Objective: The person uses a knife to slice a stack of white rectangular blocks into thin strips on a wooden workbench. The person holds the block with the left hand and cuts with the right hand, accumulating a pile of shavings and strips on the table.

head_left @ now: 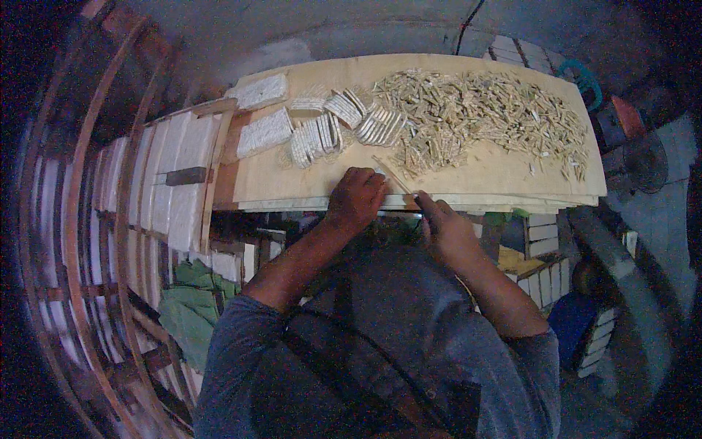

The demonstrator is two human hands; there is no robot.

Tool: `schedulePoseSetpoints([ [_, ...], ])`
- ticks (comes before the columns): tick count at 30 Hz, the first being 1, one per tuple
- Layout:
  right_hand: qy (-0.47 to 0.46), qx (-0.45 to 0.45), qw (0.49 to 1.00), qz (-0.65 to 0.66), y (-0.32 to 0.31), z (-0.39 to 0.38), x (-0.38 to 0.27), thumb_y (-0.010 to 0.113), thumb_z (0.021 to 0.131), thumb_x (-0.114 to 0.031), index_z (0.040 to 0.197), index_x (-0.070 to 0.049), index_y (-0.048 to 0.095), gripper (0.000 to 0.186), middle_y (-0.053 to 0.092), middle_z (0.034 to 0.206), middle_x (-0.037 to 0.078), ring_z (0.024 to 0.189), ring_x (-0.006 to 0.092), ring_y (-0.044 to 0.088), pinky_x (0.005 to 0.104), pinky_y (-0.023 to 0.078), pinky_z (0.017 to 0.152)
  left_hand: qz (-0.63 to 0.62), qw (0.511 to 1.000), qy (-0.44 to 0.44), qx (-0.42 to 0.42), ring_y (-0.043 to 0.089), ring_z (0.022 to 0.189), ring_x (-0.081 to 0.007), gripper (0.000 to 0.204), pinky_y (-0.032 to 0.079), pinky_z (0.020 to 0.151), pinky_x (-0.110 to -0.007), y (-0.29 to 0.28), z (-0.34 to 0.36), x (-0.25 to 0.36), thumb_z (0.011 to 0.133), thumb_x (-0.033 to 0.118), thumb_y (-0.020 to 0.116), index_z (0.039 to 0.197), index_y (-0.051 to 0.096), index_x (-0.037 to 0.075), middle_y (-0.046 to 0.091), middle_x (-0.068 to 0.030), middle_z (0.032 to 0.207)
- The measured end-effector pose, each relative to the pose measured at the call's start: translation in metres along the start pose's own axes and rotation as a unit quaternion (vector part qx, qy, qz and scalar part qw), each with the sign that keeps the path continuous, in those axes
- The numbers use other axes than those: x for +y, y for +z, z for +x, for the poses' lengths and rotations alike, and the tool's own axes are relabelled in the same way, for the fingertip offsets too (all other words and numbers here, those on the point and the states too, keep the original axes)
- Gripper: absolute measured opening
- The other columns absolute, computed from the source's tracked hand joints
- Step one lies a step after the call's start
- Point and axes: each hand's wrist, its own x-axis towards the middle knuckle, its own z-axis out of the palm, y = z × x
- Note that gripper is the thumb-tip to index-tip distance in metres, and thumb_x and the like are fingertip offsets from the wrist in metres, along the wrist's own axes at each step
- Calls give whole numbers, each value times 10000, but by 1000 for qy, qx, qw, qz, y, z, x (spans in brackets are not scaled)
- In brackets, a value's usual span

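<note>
My right hand [446, 228] is closed around the near end of a thin, pale, stick-like tool [396, 177], at the near edge of the wooden board [292, 181]. The tool slants away to the left over the board; its exact kind is not clear. My left hand [356, 196] rests at the same edge, fingers curled, close to the tool's far end. A small whitish bit shows at its fingertips, too small to name. Beyond my hands lie curved rows of pale strips [316, 139] and a wide heap of short pale pieces [482, 117].
Two flat whitish slabs [265, 133] lie at the board's left end. Farther left stands a wooden rack [95, 146] with upright white panels [183, 197]. Green cloth [191, 307] hangs at the lower left. At the right are a fan [643, 157] and a blue object [578, 328].
</note>
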Motion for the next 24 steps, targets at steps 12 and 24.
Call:
schedulePoseSetpoints([
  [12,-26,-8,1000,-11,8,-10,10,544,1027,-214,1553,-102,435,549,651,1291,266,1002,492,703,582,588,840,37,998,27,32,652,1051,-361,183,570,904,-474,8,-4,-7,919,150,729,1074,710,54,700,-136,1109],
  [24,-12,19,1000,-7,17,-4,-1,609,944,-97,1522,-91,496,589,678,1162,252,912,490,692,575,573,776,46,996,75,24,646,1063,-334,151,550,921,-463,9,-7,-17,924,135,721,1057,720,64,697,-119,1095],
])
